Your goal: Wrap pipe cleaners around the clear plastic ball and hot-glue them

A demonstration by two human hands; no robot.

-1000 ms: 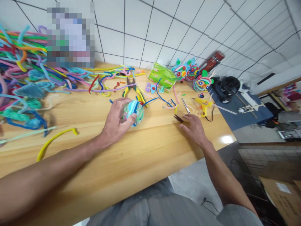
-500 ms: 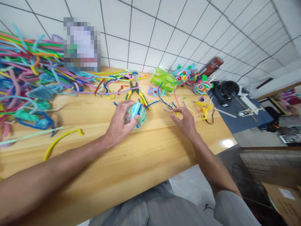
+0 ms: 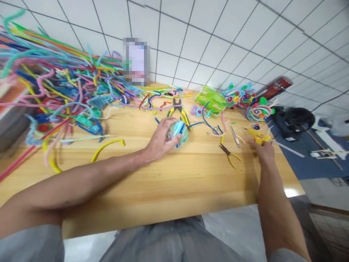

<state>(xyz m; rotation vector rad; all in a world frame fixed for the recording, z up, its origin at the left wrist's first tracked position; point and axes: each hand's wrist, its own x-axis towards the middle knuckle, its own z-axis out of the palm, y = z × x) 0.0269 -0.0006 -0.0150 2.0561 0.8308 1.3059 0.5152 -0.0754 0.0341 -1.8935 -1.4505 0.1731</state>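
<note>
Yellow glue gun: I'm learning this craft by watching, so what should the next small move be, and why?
Probably close the right hand around the yellow glue gun and lift it: that hand is at the tool, though its exact grip is too blurred to tell, while the left hand holds the blue-green ball.

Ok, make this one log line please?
left hand: holding colourful ball | right hand: at yellow glue gun | small pliers: on table
</note>
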